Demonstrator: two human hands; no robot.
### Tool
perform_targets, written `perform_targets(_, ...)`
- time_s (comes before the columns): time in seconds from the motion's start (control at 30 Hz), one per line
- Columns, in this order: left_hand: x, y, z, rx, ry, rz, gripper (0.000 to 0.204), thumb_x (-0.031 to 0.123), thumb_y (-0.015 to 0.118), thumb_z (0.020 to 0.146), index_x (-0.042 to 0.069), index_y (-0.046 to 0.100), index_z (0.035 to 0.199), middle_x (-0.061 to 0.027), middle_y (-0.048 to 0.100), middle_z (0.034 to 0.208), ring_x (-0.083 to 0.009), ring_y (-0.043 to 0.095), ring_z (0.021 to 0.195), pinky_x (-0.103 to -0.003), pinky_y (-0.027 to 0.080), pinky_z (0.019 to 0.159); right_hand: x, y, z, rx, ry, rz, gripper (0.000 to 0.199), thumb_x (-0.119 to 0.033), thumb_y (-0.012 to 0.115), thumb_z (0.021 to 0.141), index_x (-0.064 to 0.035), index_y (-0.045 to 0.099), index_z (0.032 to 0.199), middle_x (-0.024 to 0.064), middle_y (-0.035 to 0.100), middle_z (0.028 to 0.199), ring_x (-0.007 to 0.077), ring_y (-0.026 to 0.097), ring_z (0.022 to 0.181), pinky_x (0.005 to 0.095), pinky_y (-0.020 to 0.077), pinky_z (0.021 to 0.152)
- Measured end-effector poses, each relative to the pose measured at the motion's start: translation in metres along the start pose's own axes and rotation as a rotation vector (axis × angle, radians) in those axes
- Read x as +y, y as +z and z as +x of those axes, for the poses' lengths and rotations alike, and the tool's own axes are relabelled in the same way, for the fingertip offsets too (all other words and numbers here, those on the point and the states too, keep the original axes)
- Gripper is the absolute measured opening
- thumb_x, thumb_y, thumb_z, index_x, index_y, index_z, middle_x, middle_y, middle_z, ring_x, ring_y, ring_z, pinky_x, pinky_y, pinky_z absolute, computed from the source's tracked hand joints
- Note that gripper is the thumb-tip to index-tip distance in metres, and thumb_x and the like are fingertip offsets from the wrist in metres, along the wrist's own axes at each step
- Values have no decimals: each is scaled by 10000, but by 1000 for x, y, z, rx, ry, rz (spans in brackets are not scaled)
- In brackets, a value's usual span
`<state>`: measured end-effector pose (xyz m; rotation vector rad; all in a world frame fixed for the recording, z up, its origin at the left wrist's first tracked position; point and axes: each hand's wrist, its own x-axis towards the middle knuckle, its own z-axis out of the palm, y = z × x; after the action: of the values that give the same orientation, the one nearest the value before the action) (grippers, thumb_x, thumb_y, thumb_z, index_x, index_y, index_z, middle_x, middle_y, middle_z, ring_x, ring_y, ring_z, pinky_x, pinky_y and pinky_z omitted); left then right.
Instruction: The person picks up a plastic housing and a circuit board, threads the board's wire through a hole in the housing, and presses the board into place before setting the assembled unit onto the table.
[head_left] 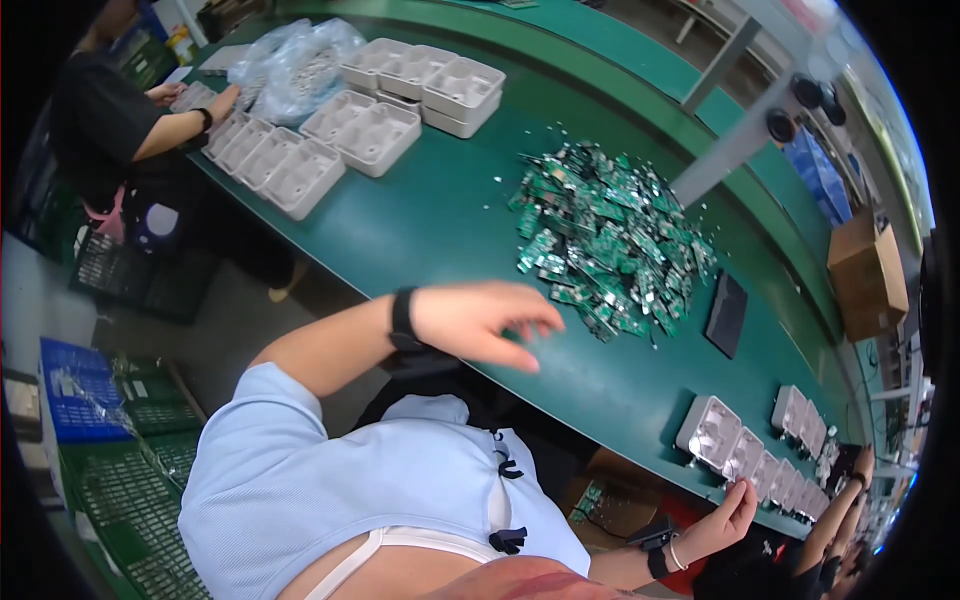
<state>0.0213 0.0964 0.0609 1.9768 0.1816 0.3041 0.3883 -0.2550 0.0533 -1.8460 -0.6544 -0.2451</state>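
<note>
My left hand (488, 322) hovers over the near edge of the green table, between me and a heap of small green circuit boards (610, 235). Its thumb stands apart from the fingers, which are slightly blurred, and I make out nothing held in it. At the lower right, my right hand (728, 522) is at the near edge of a row of grey moulded trays (712, 430). Its thumb and fingertips are drawn together beside a tray's rim; whatever is between them is too small to make out. Small pieces lie inside the nearest trays.
A flat black block (727, 314) lies right of the heap. Stacked grey trays (463, 85) and a clear plastic bag (297, 75) occupy the far left, where another person's arm (185, 130) reaches in. A grey post (725, 155) rises behind the heap. Green crates (125, 500) stand at left.
</note>
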Motion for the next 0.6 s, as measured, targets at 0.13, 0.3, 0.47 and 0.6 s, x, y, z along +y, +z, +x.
perform_targets(0.13,-9,-69,-65,448,-210,583,556,310,814,930,2,617,1349,-150,669,1247,-314,667,1145,-419,534,985,-45,48,-15,-158,-165,-43,156,-43,654,1042,70,707,1134,107,745,1071,199,684,954,322,545,874)
perform_targets(0.3,-42,-145,-96,748,-752,1318,911,695,799,777,-11,621,1325,-237,667,1292,-432,625,1229,-567,454,1074,-89,123,-27,-495,-457,-102,81,9,686,983,43,700,1056,129,743,1009,235,693,899,346,534,813)
perform_targets(0.47,-78,-199,-91,665,-1066,1216,1233,802,794,670,-11,460,1535,-303,584,1470,-464,520,1414,-602,302,1224,-122,167,-46,-654,-572,-59,78,39,704,930,31,696,1007,158,722,966,304,685,882,376,526,815)
perform_targets(0.6,-91,-215,-77,538,-1202,999,1178,762,825,646,-10,519,1482,-303,609,1426,-440,552,1382,-580,327,1208,-123,179,-51,-716,-605,-24,90,47,712,893,24,686,976,166,712,939,362,660,842,415,517,770)
